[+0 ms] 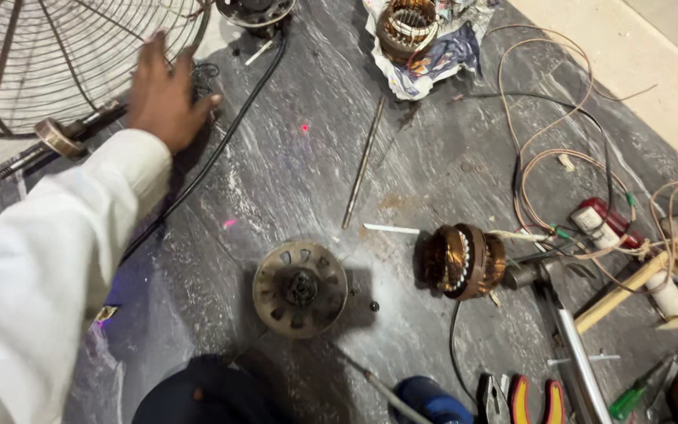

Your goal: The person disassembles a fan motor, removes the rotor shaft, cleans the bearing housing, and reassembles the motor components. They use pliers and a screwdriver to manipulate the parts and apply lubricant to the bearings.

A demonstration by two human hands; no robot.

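Grey marble floor (292,173), veined and dusty. We see the left hand (165,94) spread flat, holding nothing, reaching to the wire fan guard (33,55) at top left, fingers by its rim and a black cable (221,141). Right hand not in view. We judge this a reach; gripping the thin rim comes next. Round metal cover (300,288) and copper-wound stator (463,261) lie apart.
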